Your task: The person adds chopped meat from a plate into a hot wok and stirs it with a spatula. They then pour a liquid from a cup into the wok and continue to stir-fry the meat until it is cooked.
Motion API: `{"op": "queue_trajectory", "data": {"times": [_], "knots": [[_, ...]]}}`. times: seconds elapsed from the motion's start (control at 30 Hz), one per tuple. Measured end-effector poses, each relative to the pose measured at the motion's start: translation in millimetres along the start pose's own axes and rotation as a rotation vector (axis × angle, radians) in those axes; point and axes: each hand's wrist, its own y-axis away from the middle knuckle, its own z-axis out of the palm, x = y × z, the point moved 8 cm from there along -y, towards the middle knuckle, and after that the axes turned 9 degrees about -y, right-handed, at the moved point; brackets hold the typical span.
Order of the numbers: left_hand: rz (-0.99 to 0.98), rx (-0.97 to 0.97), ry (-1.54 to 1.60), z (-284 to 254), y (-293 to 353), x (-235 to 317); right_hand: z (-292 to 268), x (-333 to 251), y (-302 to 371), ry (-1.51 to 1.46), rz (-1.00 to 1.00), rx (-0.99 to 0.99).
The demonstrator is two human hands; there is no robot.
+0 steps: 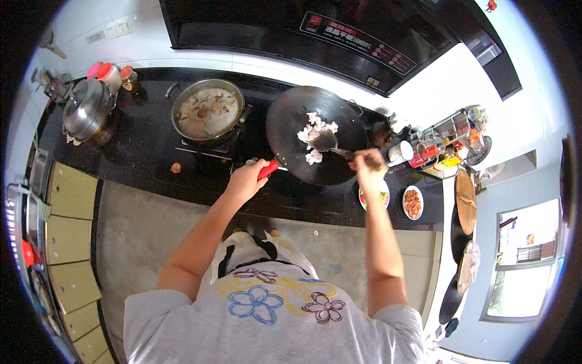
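Observation:
A large dark wok (291,121) sits on the stove in front of me. My left hand (245,181) is closed round its red handle (268,169) at the near left. In my right hand (367,167) is the handle of a spatula (324,142), its dark blade down in the wok. The blade touches pale, whitish pieces, which look like fatty meat (317,125), heaped around the middle of the wok. A plate of cut green and red vegetables (384,198) lies below my right wrist, partly hidden by the forearm.
Left of the wok, a wide pot (176,115) holds cloudy soup. A lidded steel pot (88,109) and jars (109,76) stand at the far left. Sliced meat fills a white plate (405,209) at right, near a seasoning rack (445,136). A black range hood (254,27) overhangs the stove.

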Motion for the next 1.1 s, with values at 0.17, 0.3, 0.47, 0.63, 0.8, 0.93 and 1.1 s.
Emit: {"op": "queue_trajectory", "data": {"times": [0.17,0.3,0.47,0.63,0.8,0.93,1.1], "knots": [[-0.025,0.027,-0.109,-18,15,8,2,-90,-33,0.309,0.141,-0.092],[0.014,0.140,-0.060,-19,20,6,23,-75,-28,0.381,0.157,-0.128],[0.047,0.176,0.002,-16,16,7,32,-41,-37,0.330,-0.121,-0.073],[0.035,0.167,-0.032,-16,17,5,13,-2,-40,-0.105,-0.047,0.051],[0.025,0.150,-0.015,-14,18,5,8,35,8,-0.066,0.012,-0.069],[-0.006,0.154,0.013,-19,20,3,-6,-2,47,0.261,-0.266,-0.233],[0.006,0.143,0.041,-21,16,8,-9,10,39,0.398,-0.355,-0.146]]}}
